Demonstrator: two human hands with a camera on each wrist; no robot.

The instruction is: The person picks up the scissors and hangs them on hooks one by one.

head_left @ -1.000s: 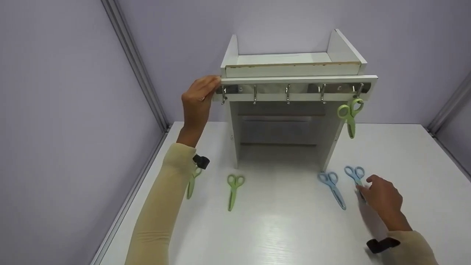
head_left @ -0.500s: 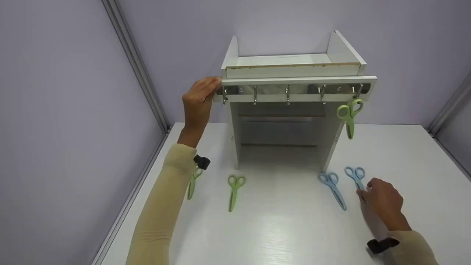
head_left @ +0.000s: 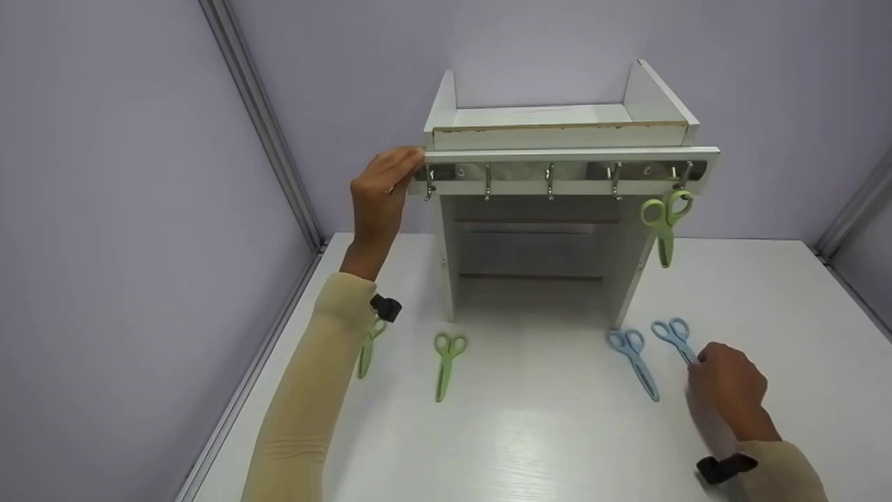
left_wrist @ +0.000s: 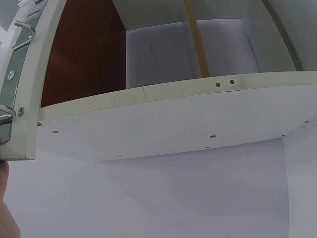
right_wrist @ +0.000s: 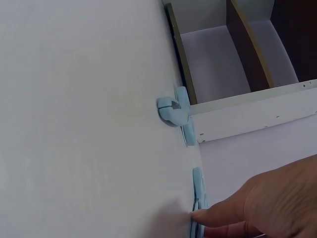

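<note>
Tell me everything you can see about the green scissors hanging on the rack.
The hanging scissors are light green, plastic-looking, with two oval handle loops and short closed blades. One loop is caught on the rightmost metal hook of the hook rail on the white shelf. They dangle blades down, slightly tilted, beside the shelf's right side panel, above the table. Neither hand touches them.
</note>
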